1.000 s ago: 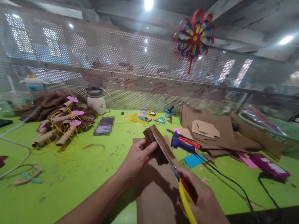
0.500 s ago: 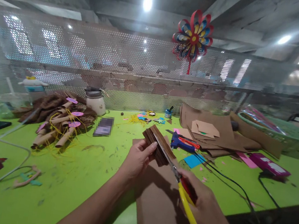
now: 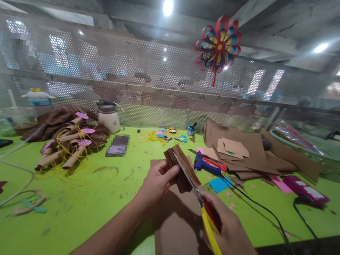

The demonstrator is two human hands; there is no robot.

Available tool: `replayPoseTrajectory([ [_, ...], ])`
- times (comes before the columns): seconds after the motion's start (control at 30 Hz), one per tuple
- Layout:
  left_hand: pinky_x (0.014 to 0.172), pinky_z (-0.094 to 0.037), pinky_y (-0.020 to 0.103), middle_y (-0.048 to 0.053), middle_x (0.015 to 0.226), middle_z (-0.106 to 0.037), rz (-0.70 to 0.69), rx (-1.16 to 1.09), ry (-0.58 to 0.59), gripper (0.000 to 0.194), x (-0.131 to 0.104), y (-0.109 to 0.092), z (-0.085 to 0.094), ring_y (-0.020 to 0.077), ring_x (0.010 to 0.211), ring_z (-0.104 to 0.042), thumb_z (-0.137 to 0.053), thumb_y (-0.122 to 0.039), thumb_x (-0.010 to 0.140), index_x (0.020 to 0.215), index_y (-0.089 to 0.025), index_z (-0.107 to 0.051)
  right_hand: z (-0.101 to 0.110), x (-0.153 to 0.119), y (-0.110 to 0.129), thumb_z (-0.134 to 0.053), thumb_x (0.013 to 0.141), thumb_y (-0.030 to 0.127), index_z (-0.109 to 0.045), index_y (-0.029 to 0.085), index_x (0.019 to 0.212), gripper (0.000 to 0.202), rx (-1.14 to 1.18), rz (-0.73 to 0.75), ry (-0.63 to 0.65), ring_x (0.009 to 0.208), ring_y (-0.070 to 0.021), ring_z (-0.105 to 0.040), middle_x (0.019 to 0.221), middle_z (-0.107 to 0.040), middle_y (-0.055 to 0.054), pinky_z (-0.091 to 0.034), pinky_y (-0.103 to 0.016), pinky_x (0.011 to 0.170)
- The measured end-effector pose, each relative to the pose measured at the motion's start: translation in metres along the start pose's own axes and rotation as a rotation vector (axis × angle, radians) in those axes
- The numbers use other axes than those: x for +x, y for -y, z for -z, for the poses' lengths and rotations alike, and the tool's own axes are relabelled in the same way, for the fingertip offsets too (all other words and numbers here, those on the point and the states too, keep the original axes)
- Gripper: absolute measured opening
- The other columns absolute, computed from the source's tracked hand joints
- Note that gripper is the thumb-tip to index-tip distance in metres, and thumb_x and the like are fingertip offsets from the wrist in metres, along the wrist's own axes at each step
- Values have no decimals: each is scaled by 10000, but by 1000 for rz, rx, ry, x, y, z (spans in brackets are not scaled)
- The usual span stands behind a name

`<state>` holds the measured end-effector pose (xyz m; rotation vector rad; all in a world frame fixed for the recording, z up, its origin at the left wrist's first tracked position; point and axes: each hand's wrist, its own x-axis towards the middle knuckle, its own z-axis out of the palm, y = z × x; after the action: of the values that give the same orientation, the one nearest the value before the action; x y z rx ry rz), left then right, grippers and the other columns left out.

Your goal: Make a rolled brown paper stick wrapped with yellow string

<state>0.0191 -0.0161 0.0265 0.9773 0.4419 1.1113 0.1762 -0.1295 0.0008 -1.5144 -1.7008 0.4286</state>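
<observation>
My left hand [image 3: 159,181] pinches a thick stack of brown paper strips [image 3: 173,157], thumb on top and fingers behind. In my right hand [image 3: 223,219] is a pair of scissors [image 3: 210,230] with yellow and red handles. Their blades lie along the stack, pointing up and left, with paper on both sides of the upper blade. Under both hands a long sheet of brown paper [image 3: 179,238] stretches to the table's front edge. The right fingers are partly hidden by the handles.
Beyond the stack lie a blue glue gun [image 3: 206,163], a blue paper square [image 3: 220,184] and brown sheets [image 3: 244,142]. At left are paper rolls with yellow strings [image 3: 73,158], a phone [image 3: 117,145] and a white cable [image 3: 4,205]. A green basket [image 3: 327,154] stands far right.
Very little differs. The stack and scissors have shifted slightly in view, and the blades still lie along the paper.
</observation>
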Motion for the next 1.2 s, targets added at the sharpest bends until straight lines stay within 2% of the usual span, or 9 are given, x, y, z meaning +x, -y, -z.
replayPoseTrajectory([
  [0.17,899,-461,396,102,1047,-676,-16,24,18,265,-1,-1,0,210,931,-630,-715,-224,716,966,-145,-680,-1,2,11,-472,664,129,-552,188,1170,516,-38,-37,-73,1011,-214,-606,1120,-640,-89,-526,-276,746],
  [0.47,906,-461,383,88,1027,-680,-21,103,48,246,-2,-2,2,201,924,-631,-681,-242,755,985,-155,-671,-3,7,12,-478,674,146,-575,193,1132,470,-65,-24,-144,1003,-196,-613,1091,-658,-72,-501,-292,832],
  [0.7,881,-476,385,109,1050,-672,11,67,36,276,-2,-1,0,219,936,-636,-683,-238,752,1012,-150,-659,-4,4,4,-499,712,168,-548,212,1182,475,-56,-29,-95,987,-214,-620,1122,-648,-79,-537,-281,740],
  [0.97,844,-497,354,112,987,-688,28,64,-30,272,-2,-1,-2,204,875,-648,-719,-228,710,966,-145,-681,-4,5,5,-501,726,173,-532,210,1189,466,-21,-35,-77,1027,-223,-595,1146,-627,-90,-529,-286,755],
  [1.2,878,-483,392,122,1027,-678,30,37,-5,300,-2,-1,-2,231,941,-636,-715,-242,716,986,-124,-659,-5,5,6,-494,722,147,-535,215,1175,460,10,-22,-78,1021,-208,-594,1087,-639,-76,-514,-281,798],
])
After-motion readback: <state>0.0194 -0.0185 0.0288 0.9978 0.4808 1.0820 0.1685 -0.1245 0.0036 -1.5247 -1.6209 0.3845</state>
